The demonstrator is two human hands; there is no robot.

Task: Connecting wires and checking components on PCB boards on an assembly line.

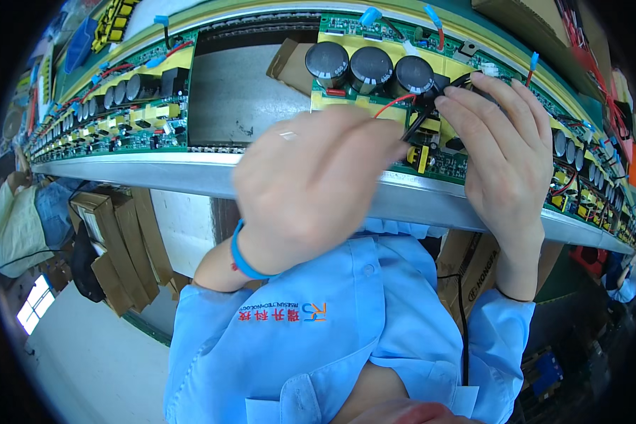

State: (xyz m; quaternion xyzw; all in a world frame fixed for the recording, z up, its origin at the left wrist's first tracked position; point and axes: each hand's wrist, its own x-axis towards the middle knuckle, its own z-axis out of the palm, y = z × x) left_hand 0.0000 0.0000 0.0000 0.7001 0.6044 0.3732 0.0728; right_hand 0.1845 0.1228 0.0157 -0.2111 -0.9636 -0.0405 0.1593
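The circuit board (346,25) lies on the line behind the pale metal rail (417,201), beneath and beyond both hands; its base is green with broad yellow areas, and three fat, round black capacitors (371,67) with grey tops sit in a row toward its left side; blue-tipped leads (369,17) rise along its far edge, and a thin red wire (391,104) curves in front of the capacitors; a small yellow-and-black part (422,159) sits near the front edge.

A slim black piece (418,126) slants across the board between the hands (cable or tool, I cannot tell which); the right hand (505,152) has its fingers extended and its fingertips at the piece's upper end, though whether they pinch it is unclear; the left hand (311,177) is blurred, its fingers curled near the lower end, and I cannot tell whether they close on anything; to the left, past a gap showing a brown cardboard flap (292,68), another populated board (138,138) sits on the same line.
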